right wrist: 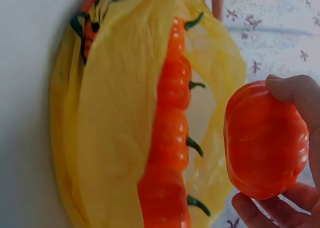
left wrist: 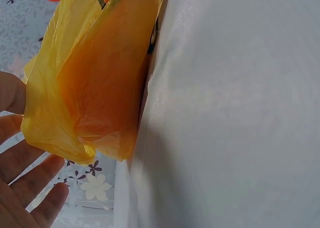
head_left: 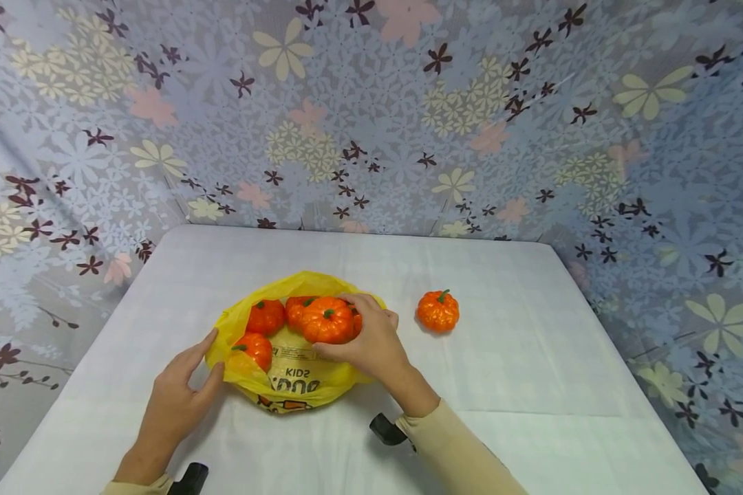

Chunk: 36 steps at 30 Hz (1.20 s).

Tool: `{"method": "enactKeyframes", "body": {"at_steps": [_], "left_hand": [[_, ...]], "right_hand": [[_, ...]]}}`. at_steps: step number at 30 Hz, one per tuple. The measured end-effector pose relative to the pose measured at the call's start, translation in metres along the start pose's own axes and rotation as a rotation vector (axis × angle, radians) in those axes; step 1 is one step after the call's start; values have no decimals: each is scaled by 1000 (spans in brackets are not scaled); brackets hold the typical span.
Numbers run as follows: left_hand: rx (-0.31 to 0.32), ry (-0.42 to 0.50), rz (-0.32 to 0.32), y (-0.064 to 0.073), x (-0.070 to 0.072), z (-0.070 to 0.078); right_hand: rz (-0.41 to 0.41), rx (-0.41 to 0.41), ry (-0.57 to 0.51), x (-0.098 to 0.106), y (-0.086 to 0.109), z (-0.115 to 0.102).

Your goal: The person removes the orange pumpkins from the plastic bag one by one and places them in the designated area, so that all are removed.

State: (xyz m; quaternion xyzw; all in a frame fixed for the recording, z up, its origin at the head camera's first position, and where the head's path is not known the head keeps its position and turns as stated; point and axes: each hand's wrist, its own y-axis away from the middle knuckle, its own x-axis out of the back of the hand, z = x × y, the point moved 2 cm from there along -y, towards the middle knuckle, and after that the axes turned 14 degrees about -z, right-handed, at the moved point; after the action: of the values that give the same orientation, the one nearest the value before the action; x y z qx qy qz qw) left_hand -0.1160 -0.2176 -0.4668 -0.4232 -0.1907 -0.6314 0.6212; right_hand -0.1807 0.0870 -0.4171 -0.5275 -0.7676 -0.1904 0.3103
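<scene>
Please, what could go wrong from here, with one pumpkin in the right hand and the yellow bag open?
The held pumpkin is over the bag; if the right hand loses its grip, it might drop onto the pumpkins inside.
The bag looks soft, and the left hand is at its edge with fingers spread, so the rim could fold inward.
The loose pumpkin stands unsupported on the table; a bump might roll it.
</scene>
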Motion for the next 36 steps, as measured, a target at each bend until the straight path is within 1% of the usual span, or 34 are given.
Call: {"method": "enactKeyframes", "body": {"at_steps": [9,15,24,28,32,36], "left_hand": [[-5,0,4,-1,2,2],[-5,3,7,-1,2,2],[-15,1,24,-1,2,3],[-8,-2,17,0,2,3],[-8,-6,16,2,1,3],[-18,-14,29,2,1,2]], "right_hand": [[74,-49,-14,21,12,18],[106,-75,-23,32,26,30],[160,-124,-54,41,53,60],[190,-138,-67,51,64,72],[218,-177,-45,61,75,86],[236,-222,-30,71,83,98]]}}
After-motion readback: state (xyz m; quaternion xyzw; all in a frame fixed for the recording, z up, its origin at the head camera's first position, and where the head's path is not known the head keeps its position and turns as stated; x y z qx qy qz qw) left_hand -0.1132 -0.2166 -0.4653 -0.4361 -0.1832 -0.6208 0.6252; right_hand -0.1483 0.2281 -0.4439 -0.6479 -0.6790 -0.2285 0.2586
